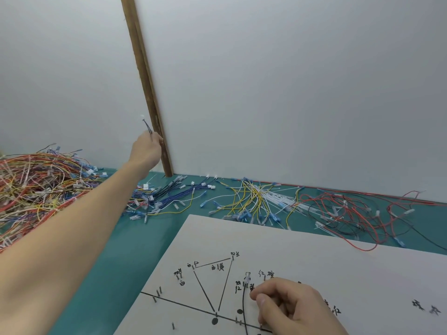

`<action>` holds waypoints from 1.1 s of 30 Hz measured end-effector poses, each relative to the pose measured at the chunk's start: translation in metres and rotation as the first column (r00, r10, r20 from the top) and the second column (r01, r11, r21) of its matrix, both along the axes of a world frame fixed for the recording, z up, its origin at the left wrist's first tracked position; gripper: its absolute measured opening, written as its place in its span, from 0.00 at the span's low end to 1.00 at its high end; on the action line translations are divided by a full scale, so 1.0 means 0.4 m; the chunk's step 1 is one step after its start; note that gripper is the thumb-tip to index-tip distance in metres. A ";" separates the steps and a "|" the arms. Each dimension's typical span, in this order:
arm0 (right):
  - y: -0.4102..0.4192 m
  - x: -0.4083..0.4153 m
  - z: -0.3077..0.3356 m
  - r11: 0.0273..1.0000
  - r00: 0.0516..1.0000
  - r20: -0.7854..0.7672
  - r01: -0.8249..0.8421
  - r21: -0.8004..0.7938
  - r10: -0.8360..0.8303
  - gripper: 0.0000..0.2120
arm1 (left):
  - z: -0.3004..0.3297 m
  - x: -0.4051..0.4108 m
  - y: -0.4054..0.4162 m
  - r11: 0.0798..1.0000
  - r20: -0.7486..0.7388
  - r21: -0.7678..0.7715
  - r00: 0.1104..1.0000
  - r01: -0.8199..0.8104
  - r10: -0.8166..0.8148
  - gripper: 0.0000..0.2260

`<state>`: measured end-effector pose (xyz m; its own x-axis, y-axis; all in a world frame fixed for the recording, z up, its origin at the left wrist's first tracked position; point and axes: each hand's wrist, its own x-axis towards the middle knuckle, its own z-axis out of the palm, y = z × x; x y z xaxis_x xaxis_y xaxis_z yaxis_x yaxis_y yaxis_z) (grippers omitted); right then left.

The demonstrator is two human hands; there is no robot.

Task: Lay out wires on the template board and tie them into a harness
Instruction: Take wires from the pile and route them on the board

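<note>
1. The left hand [147, 151] was stretched far forward and raised above the table [101, 257], its grip pinched on a thin dark wire [147, 126] whose short end, tipped with a small white connector [142, 116], stuck up just above the fingers.
2. Just right of that grip stood a leaning wooden strip [145, 85], its foot on the table below the hand; whether the fingers touched the strip could not be told.
3. Below and to the left of the left grip lay a large tangled heap of mixed wires [36, 184], orange, yellow, red and white.
4. Below and to the right of it, along the wall, lay a bunch of blue and black wires [169, 194], then yellow and white wires [256, 201], then looser red and black wires [350, 213] further right.
5. The right hand [290, 308] rested on the template board [314, 252], well apart from the left hand, its fingers curled with thumb and forefinger pressed together; what they pinched was too small to tell.
6. Just left of the right grip a black wire [243, 308] ran down the board from a white connector [247, 278] seated at a peg.
7. Further left of that grip the board showed drawn black lines, handwritten labels and short upright pegs [158, 291].
</note>
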<state>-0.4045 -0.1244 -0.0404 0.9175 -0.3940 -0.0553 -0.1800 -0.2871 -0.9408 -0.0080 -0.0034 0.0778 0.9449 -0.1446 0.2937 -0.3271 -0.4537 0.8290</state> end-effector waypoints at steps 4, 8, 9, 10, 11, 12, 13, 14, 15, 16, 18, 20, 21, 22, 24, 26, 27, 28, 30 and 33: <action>-0.003 0.001 -0.001 1.000 1.000 -0.006 -0.003 -0.008 0.003 0.13 | 0.001 -0.015 0.004 0.957 -0.221 0.163 0.955 0.238 -0.200 0.15; -0.001 0.000 -0.002 1.000 1.000 -0.003 -0.011 -0.009 0.011 0.13 | 0.023 -0.022 0.011 0.965 -0.099 0.192 0.982 0.179 -0.162 0.16; -0.002 -0.001 -0.002 1.000 1.000 -0.004 -0.011 -0.015 0.011 0.13 | 0.030 -0.021 0.013 0.961 -0.041 0.235 0.989 0.146 -0.140 0.16; -0.002 0.000 -0.003 1.000 1.000 -0.002 -0.008 -0.020 0.008 0.13 | 0.032 -0.022 0.016 0.954 -0.021 0.267 0.990 0.139 -0.138 0.17; -0.002 0.000 -0.003 1.000 1.000 0.001 -0.004 -0.019 0.004 0.13 | 0.030 -0.022 0.019 0.947 -0.047 0.275 0.986 0.169 -0.162 0.17; -0.002 0.001 -0.002 1.000 1.000 0.002 -0.003 -0.016 0.003 0.12 | 0.026 -0.023 0.021 0.937 -0.112 0.266 0.973 0.227 -0.204 0.17; -0.002 0.001 -0.002 1.000 1.000 -0.002 -0.003 -0.018 0.003 0.12 | 0.023 -0.025 0.023 0.927 -0.164 0.257 0.957 0.274 -0.238 0.17; -0.003 0.001 -0.002 1.000 1.000 -0.002 -0.002 -0.023 0.002 0.12 | 0.023 -0.028 0.026 0.927 -0.173 0.246 0.954 0.283 -0.245 0.17; -0.003 0.001 -0.002 1.000 1.000 0.000 0.000 -0.026 0.000 0.12 | 0.024 -0.027 0.027 0.951 -0.134 0.193 0.966 0.243 -0.219 0.17; -0.002 0.002 -0.002 1.000 1.000 0.001 0.002 -0.023 -0.002 0.13 | 0.028 -0.028 0.029 0.979 -0.090 0.081 0.980 0.186 -0.178 0.17; -0.002 0.003 -0.002 1.000 1.000 -0.008 0.001 -0.022 -0.001 0.13 | 0.038 -0.025 0.035 0.985 -0.063 -0.101 0.987 0.140 -0.147 0.17; -0.003 0.001 -0.002 1.000 1.000 -0.012 0.002 -0.022 -0.003 0.13 | 0.044 -0.034 0.044 0.959 -0.131 0.049 0.953 0.280 -0.272 0.18; -0.004 0.000 -0.001 1.000 1.000 -0.011 0.004 -0.020 -0.004 0.13 | 0.042 -0.041 0.043 0.927 -0.171 0.140 0.931 0.347 -0.323 0.18; -0.003 0.001 -0.001 1.000 1.000 -0.011 0.004 -0.024 -0.004 0.13 | 0.041 -0.047 0.042 0.917 -0.181 0.154 0.923 0.368 -0.340 0.18; 0.000 0.000 0.000 0.999 1.000 -0.012 -0.006 -0.038 0.006 0.14 | 0.044 -0.049 0.046 0.952 -0.085 0.021 0.949 0.306 -0.304 0.18; 0.000 -0.001 0.002 1.000 1.000 -0.009 -0.003 -0.030 0.002 0.14 | 0.055 -0.052 0.041 0.954 -0.070 0.040 0.953 0.296 -0.293 0.18; -0.003 -0.001 0.002 0.999 1.000 -0.009 0.007 -0.034 -0.007 0.13 | 0.053 -0.058 0.038 0.937 -0.110 0.070 0.937 0.341 -0.333 0.18; -0.003 0.000 0.002 0.999 1.000 -0.008 0.011 -0.038 -0.011 0.13 | 0.048 -0.064 0.033 0.929 -0.150 -0.010 0.917 0.371 -0.368 0.18; 0.001 0.000 0.003 0.999 1.000 -0.006 -0.006 -0.035 0.006 0.13 | 0.043 -0.069 0.026 0.912 -0.149 -0.256 0.919 0.320 -0.364 0.15; -0.002 -0.003 0.004 0.999 1.000 -0.010 0.003 -0.039 -0.003 0.13 | 0.024 -0.076 0.015 0.948 -0.169 -0.066 0.933 0.310 -0.317 0.14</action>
<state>-0.4057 -0.1254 -0.0387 0.9158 -0.3985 -0.0496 -0.1907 -0.3229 -0.9270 -0.0385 0.0025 0.0874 0.8903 -0.4338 0.1389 -0.2957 -0.3185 0.9006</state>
